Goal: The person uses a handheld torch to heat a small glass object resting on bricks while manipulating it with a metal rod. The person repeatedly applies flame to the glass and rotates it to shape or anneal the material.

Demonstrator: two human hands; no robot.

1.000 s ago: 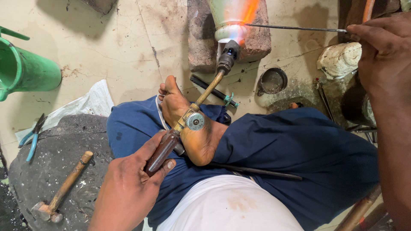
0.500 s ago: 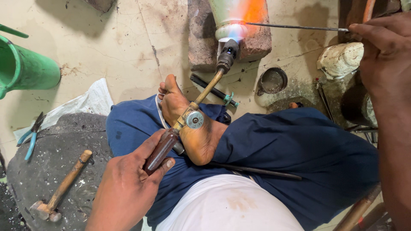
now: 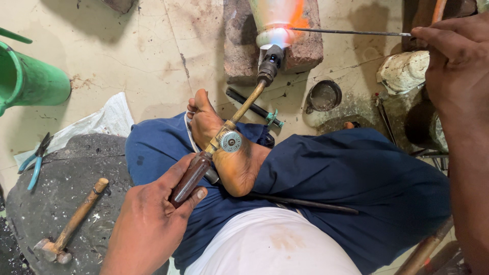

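Torch (image 3: 239,114) lit, gripped by left hand (image 3: 153,224) with fingers wrapped around its dark brown handle, brass tube resting over the bare foot (image 3: 224,147). Flame (image 3: 277,25) pale blue at the nozzle, widening to white and orange, aimed across the brick (image 3: 305,46). Thin rod (image 3: 351,32) pinched at its near end between fingertips of right hand (image 3: 453,71); far tip reaching into the flame, just above the brick. No glow on the rod discernible; no separate workpiece distinguishable inside the flame's glare.

Progress, judged: heating under way, rod tip in the hot zone. No melted bead, joint or finished piece visible, so an early to middle stage; cooling and any shaping not yet done. Hammer (image 3: 71,224) lying untouched on the dark stone slab (image 3: 71,173), blue-handled pliers (image 3: 35,160) at its left edge, both well apart from the hands.

Packages, labels, signs: none legible. Green bucket (image 3: 30,81) at left edge, plain. White plastic sheet (image 3: 102,122) crumpled on the floor between bucket and slab, unprinted. Small round metal cup (image 3: 324,95) right of the brick, greyish inside. White lumpy mass (image 3: 405,71) beside the right hand, unmarked. Round valve knob (image 3: 232,141) on the torch, marking too small to tell.
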